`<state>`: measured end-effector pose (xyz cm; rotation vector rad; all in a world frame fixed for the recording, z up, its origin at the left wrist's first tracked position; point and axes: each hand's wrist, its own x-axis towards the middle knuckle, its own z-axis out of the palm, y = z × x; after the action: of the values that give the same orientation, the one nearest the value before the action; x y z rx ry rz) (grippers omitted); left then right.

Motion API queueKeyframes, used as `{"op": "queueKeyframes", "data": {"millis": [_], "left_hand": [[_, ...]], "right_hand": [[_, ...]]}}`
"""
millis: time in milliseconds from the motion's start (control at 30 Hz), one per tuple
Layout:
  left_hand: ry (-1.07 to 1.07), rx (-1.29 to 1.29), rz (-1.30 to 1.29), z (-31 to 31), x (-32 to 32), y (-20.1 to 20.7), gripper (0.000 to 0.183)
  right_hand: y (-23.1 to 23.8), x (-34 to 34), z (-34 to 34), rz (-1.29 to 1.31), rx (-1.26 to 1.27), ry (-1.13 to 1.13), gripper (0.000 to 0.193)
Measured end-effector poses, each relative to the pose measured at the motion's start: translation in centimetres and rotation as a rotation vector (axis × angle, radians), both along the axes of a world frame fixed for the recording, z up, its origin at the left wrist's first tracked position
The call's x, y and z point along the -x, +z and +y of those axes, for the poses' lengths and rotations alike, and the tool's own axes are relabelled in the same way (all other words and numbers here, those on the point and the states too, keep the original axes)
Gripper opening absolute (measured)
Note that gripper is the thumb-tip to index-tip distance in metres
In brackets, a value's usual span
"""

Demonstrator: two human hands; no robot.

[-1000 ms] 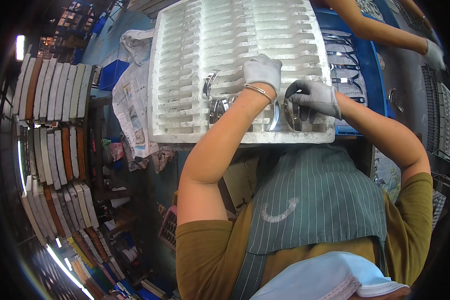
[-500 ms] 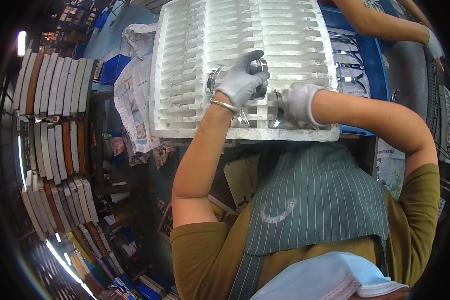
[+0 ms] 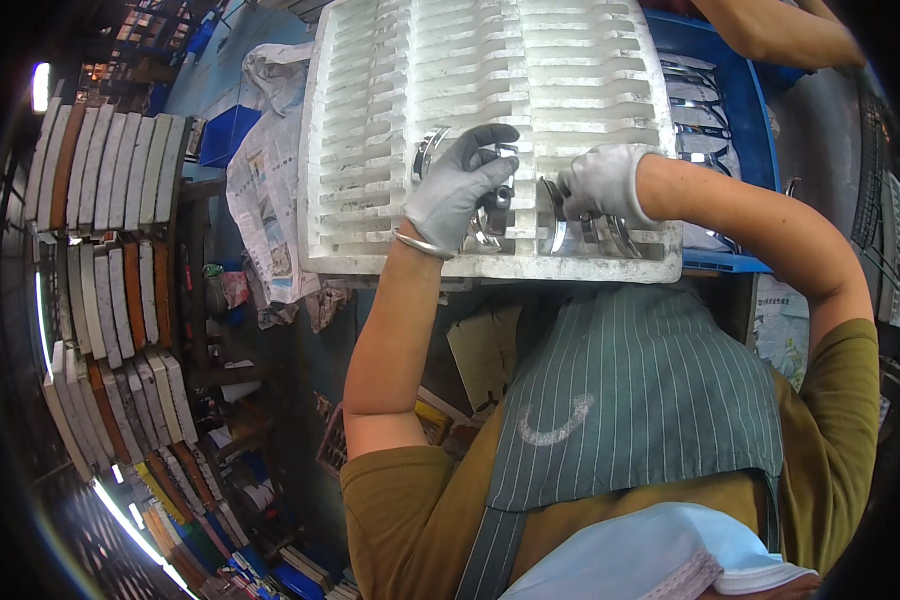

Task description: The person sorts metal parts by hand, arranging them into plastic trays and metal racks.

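A white slotted tray point(image 3: 360, 266) lies in front of me with rows of narrow slots. My left hand point(image 3: 457, 190), in a grey-white glove, pinches a shiny curved metal part point(image 3: 504, 188) between thumb and fingers, over the tray's near slots. A second curved metal part point(image 3: 431, 148) stands in the slots just behind that hand's knuckles. To the right, my right hand point(image 3: 602, 183) is gloved and closed over the near slots, its fingertips hidden. Beside its fingers stands another curved metal part point(image 3: 554, 215), and one more curved metal part point(image 3: 623, 238) shows below it.
A blue bin point(image 3: 760, 150) at the right holds several shiny metal parts on paper. Another person's bare arm point(image 3: 785, 38) reaches in at the upper right. Newspaper point(image 3: 260, 190) hangs at the tray's left. Stacked trays point(image 3: 115, 175) fill a rack further left.
My left hand has moved slightly left and down, and its metal part has turned. My right hand has shifted a little up. The other person's gloved hand has left the view.
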<state>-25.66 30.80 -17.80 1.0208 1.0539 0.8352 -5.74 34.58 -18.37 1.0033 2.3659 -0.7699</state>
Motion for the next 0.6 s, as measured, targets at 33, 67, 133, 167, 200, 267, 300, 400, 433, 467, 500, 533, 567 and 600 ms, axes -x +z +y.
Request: {"op": "queueKeyframes", "data": {"millis": [33, 67, 133, 167, 200, 267, 300, 400, 433, 467, 500, 533, 567, 600], "left_hand": [[0.001, 0.001, 0.001, -0.2, -0.1, 0.0, 0.035], [-0.056, 0.051, 0.009, -0.4, -0.3, 0.0, 0.036], [-0.117, 0.103, 0.017, -0.8, -1.0, 0.2, 0.037], [-0.102, 0.108, 0.04, -1.0, -1.5, 0.5, 0.036], [-0.085, 0.116, 0.066, -1.1, -1.9, 0.6, 0.036], [-0.059, 0.145, 0.072, -0.6, -1.5, -1.1, 0.036], [-0.053, 0.151, 0.018, -0.4, -1.4, -1.5, 0.036], [-0.071, 0.165, -0.019, -0.2, -1.4, -1.5, 0.035], [-0.091, 0.174, -0.003, -0.3, -1.5, -1.4, 0.035], [-0.091, 0.174, -0.003, -0.2, -1.5, -1.3, 0.035], [-0.137, 0.16, 0.082, -0.1, -1.6, -1.1, 0.033], [-0.182, 0.145, 0.167, -0.1, -1.6, -0.8, 0.032], [-0.185, 0.146, 0.168, -0.1, -1.6, -0.4, 0.032], [-0.201, 0.135, 0.174, -0.3, -1.7, 0.0, 0.031]], "right_hand": [[-0.5, -1.0, 0.4, 0.136, -0.058, 0.144, 0.02], [-1.1, -1.6, 0.7, 0.273, -0.117, 0.287, 0.019], [-0.3, -2.2, 0.3, 0.276, 0.055, 0.064, 0.017], [-1.0, -2.9, 0.2, 0.283, -0.086, 0.189, 0.017], [-0.8, -3.1, 0.1, 0.291, -0.225, 0.314, 0.017], [-0.2, -3.2, -0.2, 0.123, -0.183, 0.368, 0.016], [0.4, -2.8, -0.5, -0.05, -0.145, 0.418, 0.016], [1.0, -1.1, -2.1, -0.169, -0.084, 0.241, 0.017], [1.9, -0.9, -2.5, -0.275, -0.179, 0.5, 0.023], [1.6, -1.0, -2.3, -0.276, -0.178, 0.499, 0.023], [1.2, -1.1, -2.0, -0.216, -0.148, 0.449, 0.023], [0.7, -1.2, -1.8, -0.157, -0.117, 0.398, 0.023], [0.2, -1.3, -1.7, -0.156, -0.117, 0.395, 0.023], [0.2, -1.2, -1.6, -0.123, -0.061, 0.32, 0.021]]}}
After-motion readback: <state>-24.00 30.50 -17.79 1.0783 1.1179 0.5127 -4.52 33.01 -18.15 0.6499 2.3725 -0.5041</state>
